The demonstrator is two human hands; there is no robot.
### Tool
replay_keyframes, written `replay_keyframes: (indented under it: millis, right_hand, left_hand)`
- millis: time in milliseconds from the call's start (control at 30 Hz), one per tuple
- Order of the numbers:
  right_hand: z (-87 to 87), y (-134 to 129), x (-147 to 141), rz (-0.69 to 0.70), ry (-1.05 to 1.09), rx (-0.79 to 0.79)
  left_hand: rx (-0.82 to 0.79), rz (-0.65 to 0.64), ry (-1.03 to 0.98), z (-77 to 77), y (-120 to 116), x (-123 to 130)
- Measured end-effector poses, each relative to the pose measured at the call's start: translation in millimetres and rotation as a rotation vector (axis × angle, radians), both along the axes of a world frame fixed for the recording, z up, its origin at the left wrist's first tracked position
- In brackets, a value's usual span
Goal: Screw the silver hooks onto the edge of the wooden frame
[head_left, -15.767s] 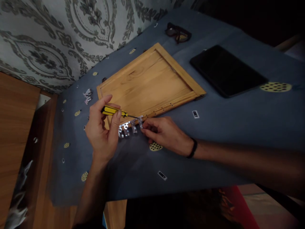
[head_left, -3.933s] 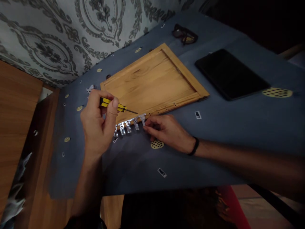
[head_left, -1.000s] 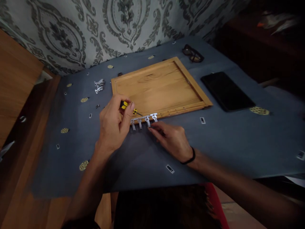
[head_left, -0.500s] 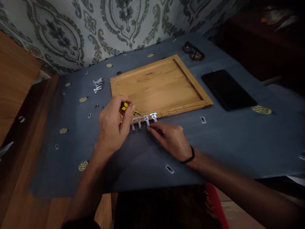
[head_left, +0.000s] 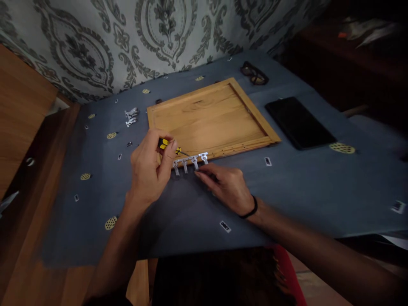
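My left hand (head_left: pixel 149 163) is closed around a yellow and black screwdriver (head_left: pixel 172 148). Its thin shaft slants down toward the near edge of a wooden framed board (head_left: pixel 204 119), where the tip meets or nearly meets the third metal hook from the left. Several small silver hooks (head_left: pixel 204 157) stand in a row along that edge. My right hand (head_left: pixel 228 185), with a black band at the wrist, pinches the lower end of this third hook (head_left: pixel 194 162) between thumb and finger. Small dark holes run along the edge to the right of the row.
Loose silver hooks (head_left: pixel 131 117) lie left of the board, with small screws (head_left: pixel 129 144) nearer to me. Sunglasses (head_left: pixel 254 73) rest at the back right. A black tablet or large phone (head_left: pixel 299 123) lies right of the board, on the blue patterned tablecloth (head_left: pixel 287 195).
The camera view has shifted slightly. Both hands keep nearly the same places at the board's edge, with the screwdriver still at the third hook.
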State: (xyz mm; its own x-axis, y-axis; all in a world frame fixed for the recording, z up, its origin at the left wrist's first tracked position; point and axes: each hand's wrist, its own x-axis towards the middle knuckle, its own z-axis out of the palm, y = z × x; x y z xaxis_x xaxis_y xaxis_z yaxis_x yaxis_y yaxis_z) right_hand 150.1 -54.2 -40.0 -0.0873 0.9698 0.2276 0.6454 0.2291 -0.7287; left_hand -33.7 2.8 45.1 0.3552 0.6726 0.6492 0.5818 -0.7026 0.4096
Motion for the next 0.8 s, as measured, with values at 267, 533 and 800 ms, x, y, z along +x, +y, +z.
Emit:
replay_keyframes:
  millis: [267,533,800]
  right_hand:
    - [8.0,-6.3,13.8,-0.224,0.287,0.040]
    - [11.2,11.6,39.9,-0.399,0.686,0.058]
    - [7.4,23.3,49.8,-0.420,0.881,-0.004]
  left_hand:
    - [0.012,0.030,-0.063,3.9,-0.2,-3.8]
    - [-0.018,0.112,-0.183,0.8,11.5,-16.9]
    - [-0.046,0.173,-0.425,-15.8,40.2,-33.0]
